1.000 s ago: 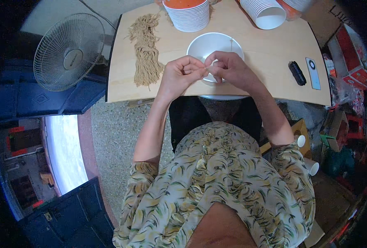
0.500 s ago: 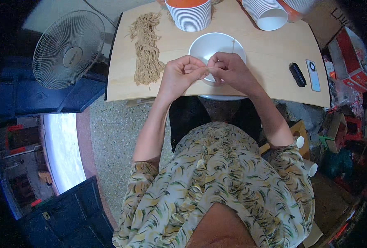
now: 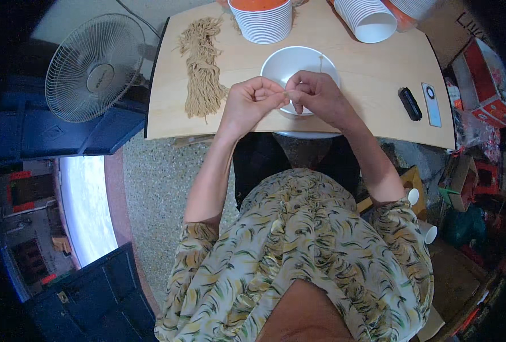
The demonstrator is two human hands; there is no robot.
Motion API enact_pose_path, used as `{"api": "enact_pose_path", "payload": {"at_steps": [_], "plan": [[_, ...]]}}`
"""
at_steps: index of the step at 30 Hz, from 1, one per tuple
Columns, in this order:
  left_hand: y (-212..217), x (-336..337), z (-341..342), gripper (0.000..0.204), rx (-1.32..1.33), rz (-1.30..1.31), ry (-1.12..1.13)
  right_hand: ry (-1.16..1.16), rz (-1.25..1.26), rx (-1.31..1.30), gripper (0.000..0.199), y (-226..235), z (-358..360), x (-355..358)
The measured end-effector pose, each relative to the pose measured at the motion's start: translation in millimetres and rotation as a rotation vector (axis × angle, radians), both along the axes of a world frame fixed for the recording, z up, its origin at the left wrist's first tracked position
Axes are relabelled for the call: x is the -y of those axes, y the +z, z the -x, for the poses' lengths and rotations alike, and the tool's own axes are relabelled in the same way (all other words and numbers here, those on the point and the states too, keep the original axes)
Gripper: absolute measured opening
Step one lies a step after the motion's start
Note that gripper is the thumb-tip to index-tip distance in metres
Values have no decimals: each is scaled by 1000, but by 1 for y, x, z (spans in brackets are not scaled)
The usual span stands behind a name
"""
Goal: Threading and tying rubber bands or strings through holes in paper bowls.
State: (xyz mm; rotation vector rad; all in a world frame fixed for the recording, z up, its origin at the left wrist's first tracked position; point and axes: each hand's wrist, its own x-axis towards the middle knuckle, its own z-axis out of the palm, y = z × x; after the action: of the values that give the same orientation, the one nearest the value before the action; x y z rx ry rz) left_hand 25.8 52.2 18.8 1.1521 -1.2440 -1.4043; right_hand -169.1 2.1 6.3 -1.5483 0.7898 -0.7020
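A white tub (image 3: 273, 64) stands open side up near the table's front edge. A short tan string (image 3: 321, 61) is attached at its far right rim and hangs inside. Over the tub's near side, my left hand (image 3: 248, 105) and my right hand (image 3: 322, 101) meet fingertip to fingertip. Both are closed in a pinch on a thin tan piece of string (image 3: 285, 93); most of it is hidden by the fingers. To the left of my left hand lies a long bundle of tan strings (image 3: 202, 71).
A stack of white tubs (image 3: 260, 25), orange at the top, stands at the back. More white tubs (image 3: 375, 27) lie on their side at the back right. A black case (image 3: 409, 104) and a phone (image 3: 432, 108) lie at the right. A fan (image 3: 99, 77) stands left.
Both hands stay almost in place, still pinching the string. My right hand's fingers have shifted very slightly.
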Motion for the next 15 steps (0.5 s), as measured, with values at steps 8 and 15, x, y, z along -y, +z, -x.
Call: {"api": "enact_pose_path", "payload": {"at_steps": [8, 15], "plan": [[-2, -1, 0, 10, -65, -22, -8, 9, 3, 50, 13, 4, 0, -2], [-15, 1, 3, 11, -143, 38, 29, -25, -247, 90, 17, -2, 6, 7]]}}
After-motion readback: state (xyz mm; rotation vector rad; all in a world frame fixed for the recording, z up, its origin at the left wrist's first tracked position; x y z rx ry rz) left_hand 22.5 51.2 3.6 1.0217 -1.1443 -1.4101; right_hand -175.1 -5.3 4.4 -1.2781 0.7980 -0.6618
